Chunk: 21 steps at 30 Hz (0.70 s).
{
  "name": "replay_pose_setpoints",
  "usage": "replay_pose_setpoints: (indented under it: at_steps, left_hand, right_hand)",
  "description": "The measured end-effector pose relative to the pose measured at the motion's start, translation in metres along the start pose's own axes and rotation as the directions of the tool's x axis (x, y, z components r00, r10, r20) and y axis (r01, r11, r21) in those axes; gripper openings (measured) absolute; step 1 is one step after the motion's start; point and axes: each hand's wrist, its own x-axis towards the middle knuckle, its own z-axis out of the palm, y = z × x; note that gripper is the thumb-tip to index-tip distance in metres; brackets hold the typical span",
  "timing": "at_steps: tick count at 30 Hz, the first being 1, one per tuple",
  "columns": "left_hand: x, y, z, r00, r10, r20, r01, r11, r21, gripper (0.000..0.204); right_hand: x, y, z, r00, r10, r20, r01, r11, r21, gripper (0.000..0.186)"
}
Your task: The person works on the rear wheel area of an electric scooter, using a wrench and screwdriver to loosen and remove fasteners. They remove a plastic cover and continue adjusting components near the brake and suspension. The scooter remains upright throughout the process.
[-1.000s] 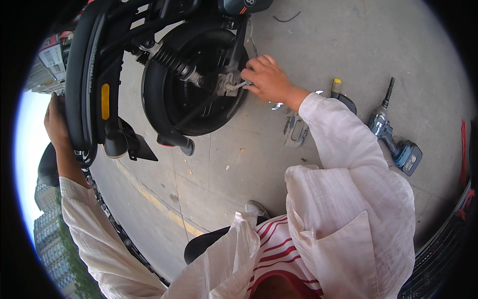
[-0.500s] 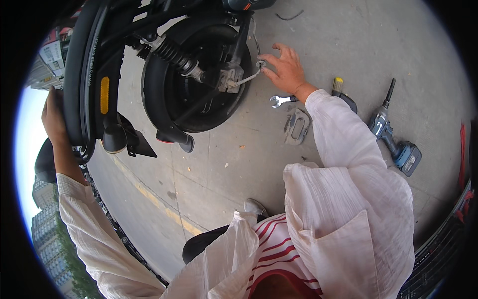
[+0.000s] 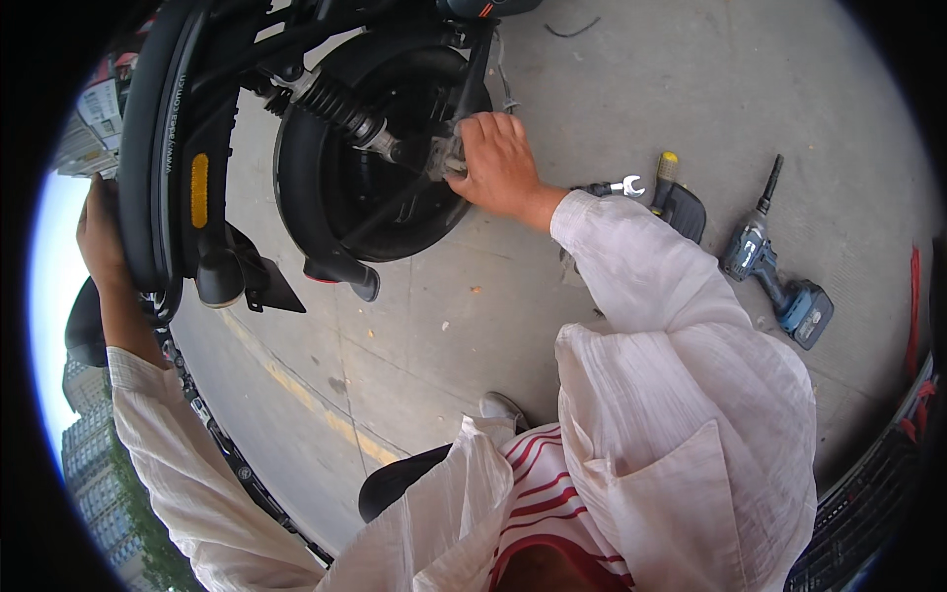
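Observation:
My left hand (image 3: 104, 232) grips the outer edge of the scooter’s long black padded seat or rack (image 3: 143, 163) at the left. My right hand (image 3: 493, 168) has its fingers curled on the grey axle fitting (image 3: 444, 156) of the black rear wheel (image 3: 296, 187), beside the shock absorber (image 3: 340, 109); my fingers partly hide the fitting. A thin grey cable (image 3: 503, 69) hangs above that hand. Right of my right wrist lie an open-ended wrench (image 3: 626, 185), a yellow-and-black handled tool (image 3: 668, 168) and a blue-grey cordless driver (image 3: 764, 271).
A short dark curved piece (image 3: 572, 30) lies on the concrete ground (image 3: 750, 89). Red strips (image 3: 915, 306) and a dark railing-like object (image 3: 868, 474) are at the right edge. My shoe (image 3: 503, 409) is low in the middle; buildings (image 3: 89, 444) show at far left.
My right hand first moved up and right along the cable with fingers spread, then came back down-left onto the axle fitting, lower than a second ago. My left hand stayed on the scooter.

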Motion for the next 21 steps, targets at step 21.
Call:
replay_pose_setpoints:
  at_steps: [21]
  left_hand:
    - [0.05, -0.061, -0.014, 0.983, 0.122, 0.136, -0.13, 0.99, 0.051, 0.05]
  right_hand:
    - [-0.041, 0.111, -0.074, 0.938, 0.193, 0.29, -0.152, 0.976, -0.156, 0.04]
